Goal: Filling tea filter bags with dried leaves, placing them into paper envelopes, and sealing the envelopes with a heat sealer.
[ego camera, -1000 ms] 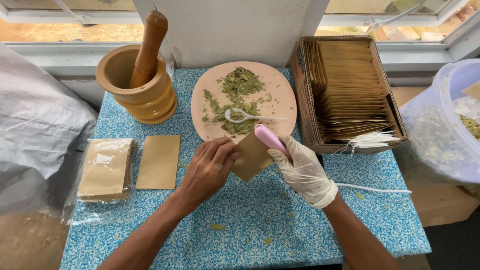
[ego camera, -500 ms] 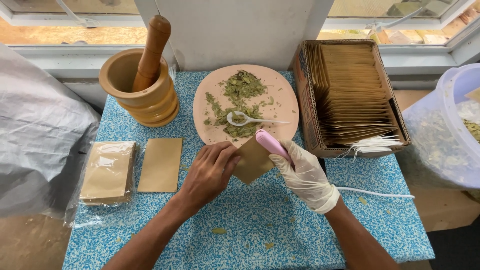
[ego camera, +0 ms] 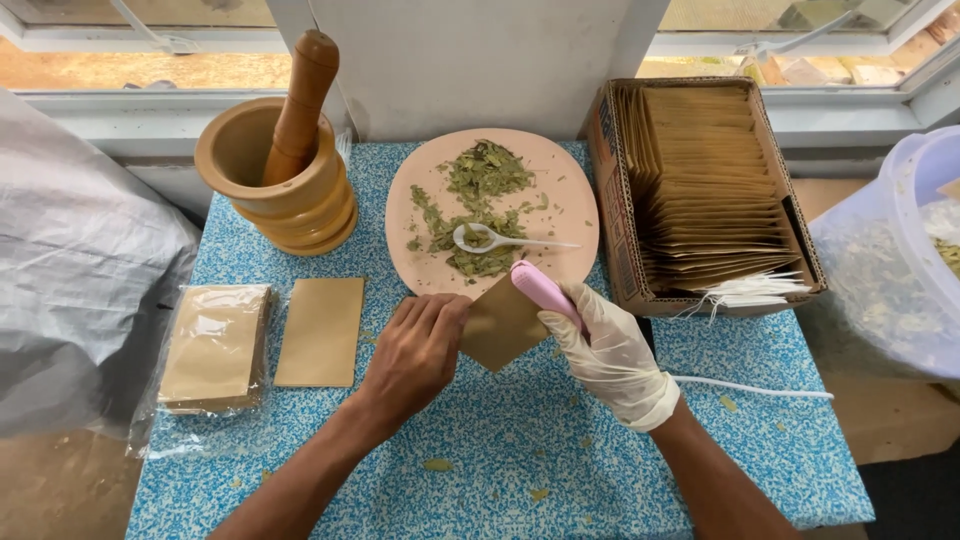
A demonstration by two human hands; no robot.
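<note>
Brown pouch [ego camera: 500, 325] pinched by left hand [ego camera: 415, 350]; gloved right hand [ego camera: 605, 350] grips pink sealer [ego camera: 545, 292]; plate [ego camera: 570, 185] holds leaves [ego camera: 480, 180].

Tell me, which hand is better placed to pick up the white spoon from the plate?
The left hand, probably. Its fingers only steady the brown pouch, whereas the gloved right hand grips the pink sealer. The white spoon lies on the plate just above both.
</note>
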